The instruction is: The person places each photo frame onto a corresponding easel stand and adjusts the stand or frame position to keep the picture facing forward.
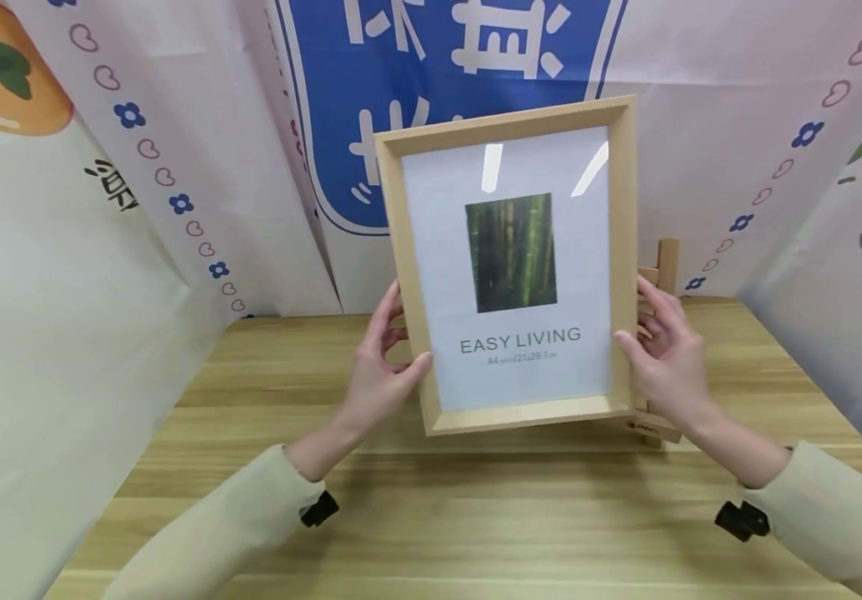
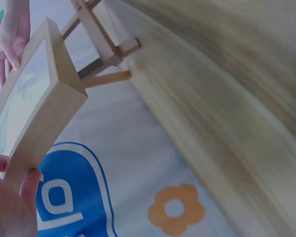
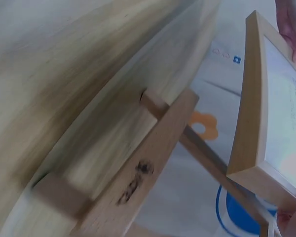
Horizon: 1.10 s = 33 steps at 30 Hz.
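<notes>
A light wooden picture frame is held up off the table, tilted slightly. Behind its clear front lies a white sheet with a bamboo photo and the words "EASY LIVING". My left hand grips its left side low down, thumb on the front and fingers behind. On the opposite side my right hand holds the right edge the same way. A wooden easel stands behind the frame, mostly hidden by it in the head view. In the right wrist view its ledge shows, apart from the frame's lower edge.
The wood-grain table spreads below both hands. Printed cloth with a blue sign hangs at the back, and white printed panels rise at either side. A small black device sits at each wrist.
</notes>
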### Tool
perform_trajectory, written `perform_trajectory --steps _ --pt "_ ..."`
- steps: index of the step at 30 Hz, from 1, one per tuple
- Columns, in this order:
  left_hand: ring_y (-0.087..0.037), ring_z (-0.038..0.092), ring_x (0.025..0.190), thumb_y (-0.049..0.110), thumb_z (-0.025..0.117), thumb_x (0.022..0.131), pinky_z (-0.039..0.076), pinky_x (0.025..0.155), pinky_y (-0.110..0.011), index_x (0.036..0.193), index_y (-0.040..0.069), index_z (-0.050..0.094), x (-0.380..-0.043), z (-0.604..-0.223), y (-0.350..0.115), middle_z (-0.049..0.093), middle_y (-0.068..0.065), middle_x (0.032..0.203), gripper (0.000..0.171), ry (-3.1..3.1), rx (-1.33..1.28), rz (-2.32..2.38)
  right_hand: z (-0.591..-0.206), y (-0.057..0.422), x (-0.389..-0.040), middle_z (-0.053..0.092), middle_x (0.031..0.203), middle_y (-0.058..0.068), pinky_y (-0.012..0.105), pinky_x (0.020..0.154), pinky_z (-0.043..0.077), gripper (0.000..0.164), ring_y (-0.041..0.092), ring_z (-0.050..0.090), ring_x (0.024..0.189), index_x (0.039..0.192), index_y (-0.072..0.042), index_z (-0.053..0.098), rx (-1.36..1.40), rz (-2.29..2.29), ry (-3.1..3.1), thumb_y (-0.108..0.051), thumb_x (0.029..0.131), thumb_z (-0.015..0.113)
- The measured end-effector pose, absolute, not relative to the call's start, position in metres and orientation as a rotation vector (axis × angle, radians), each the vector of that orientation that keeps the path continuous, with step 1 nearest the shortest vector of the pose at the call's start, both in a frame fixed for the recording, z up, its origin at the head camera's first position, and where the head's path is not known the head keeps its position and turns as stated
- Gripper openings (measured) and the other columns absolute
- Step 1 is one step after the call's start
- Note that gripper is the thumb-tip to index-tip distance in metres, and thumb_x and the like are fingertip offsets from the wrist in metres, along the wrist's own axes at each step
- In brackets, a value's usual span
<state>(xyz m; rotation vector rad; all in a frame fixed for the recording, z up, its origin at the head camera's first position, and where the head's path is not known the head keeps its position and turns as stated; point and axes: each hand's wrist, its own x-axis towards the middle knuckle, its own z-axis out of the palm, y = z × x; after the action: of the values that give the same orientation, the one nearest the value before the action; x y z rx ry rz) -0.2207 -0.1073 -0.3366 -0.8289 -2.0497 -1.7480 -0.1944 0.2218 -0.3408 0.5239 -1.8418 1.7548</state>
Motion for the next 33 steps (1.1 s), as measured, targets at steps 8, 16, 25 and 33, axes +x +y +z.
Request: perform_trajectory --steps 8,16,25,33 --pt "-0.031 0.058 0.103 -0.019 0.063 0.082 0.06 0.064 -0.038 0.154 0.017 0.024 -0.245 -0.328 -0.068 0.043 -0.015 0.137 0.09 -2.041 -0.954 -1.775 -0.342 0.25 -0.184 0.042 0.132 0.01 0.017 0.089 0.049 0.07 0.015 0.058 0.105 0.142 0.002 0.045 0.434 1.846 -1.641 0.033 0.079 0.045" --pt "-0.033 0.058 0.104 -0.016 0.064 0.083 0.06 0.066 -0.038 0.155 0.013 0.02 -0.267 -0.32 -0.036 0.04 -0.018 0.143 0.089 -2.072 -1.081 -1.733 -0.342 0.273 -0.178 0.042 0.133 0.017 0.017 0.083 0.051 0.067 0.02 0.059 0.104 0.138 0.005 0.048 0.396 1.861 -1.479 0.033 0.078 0.044" --pt "-0.027 0.057 0.102 -0.015 0.063 0.085 0.059 0.07 -0.032 0.155 0.016 0.02 -0.284 -0.323 -0.013 0.041 -0.013 0.145 0.088 -2.112 -1.148 -1.666 -0.348 0.288 -0.173 0.043 0.136 0.017 0.017 0.08 0.051 0.067 0.022 0.059 0.103 0.135 0.004 0.051 0.337 1.835 -1.447 0.033 0.075 0.048" --pt "-0.029 0.057 0.103 -0.016 0.06 0.086 0.06 0.069 -0.032 0.156 0.017 0.019 -0.291 -0.336 0.002 0.039 -0.012 0.146 0.087 -2.14 -1.181 -1.694 -0.359 0.296 -0.169 0.043 0.135 0.017 0.016 0.078 0.053 0.068 0.021 0.06 0.101 0.135 0.004 0.051 0.272 1.876 -1.429 0.034 0.074 0.046"
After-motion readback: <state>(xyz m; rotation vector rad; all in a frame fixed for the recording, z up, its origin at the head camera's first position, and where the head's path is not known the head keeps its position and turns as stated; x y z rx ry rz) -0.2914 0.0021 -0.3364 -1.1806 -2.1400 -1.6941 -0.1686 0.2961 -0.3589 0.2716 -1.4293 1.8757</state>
